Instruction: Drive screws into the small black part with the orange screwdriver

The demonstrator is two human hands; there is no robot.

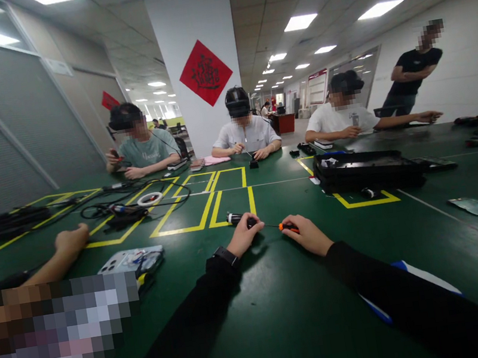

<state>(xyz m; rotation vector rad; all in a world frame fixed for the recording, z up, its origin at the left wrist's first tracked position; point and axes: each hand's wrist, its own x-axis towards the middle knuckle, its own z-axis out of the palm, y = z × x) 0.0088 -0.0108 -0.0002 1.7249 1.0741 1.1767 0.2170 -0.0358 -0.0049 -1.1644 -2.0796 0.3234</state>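
My left hand (244, 234), with a dark band on its wrist, is closed around a small black part (251, 222) above the green table (263, 332). A black and white cylinder (234, 218) lies just beyond that hand; whether it joins the held part is unclear. My right hand (305, 233) grips an orange and black screwdriver (289, 228). Its thin shaft points left, toward the black part. The tip is too small to tell whether it touches.
A black tray (367, 168) stands at the back right, with a small black cylinder (369, 193) before it. Cables (121, 212) lie at the back left. A person's arm (64, 252) reaches in at the left. A blue and white object (427, 277) lies by my right sleeve.
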